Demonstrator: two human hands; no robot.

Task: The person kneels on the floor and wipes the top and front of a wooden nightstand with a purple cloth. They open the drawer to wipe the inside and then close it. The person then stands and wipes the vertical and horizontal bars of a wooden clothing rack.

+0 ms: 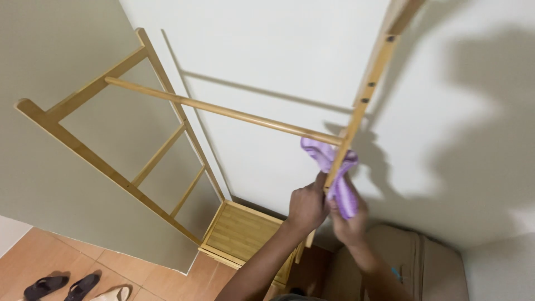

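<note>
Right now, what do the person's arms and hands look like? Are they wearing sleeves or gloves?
No gloves and no sleeves show. Both forearms are bare as far as the bottom edge of the picture. The left hand and the right hand are bare too, with no watch, bracelet or ring that I can see. The fingers are partly hidden, so a small ring could be missed.

rack post point(365, 95) top cut off by edge; purple cloth point(340, 178) partly behind post & hands
</note>
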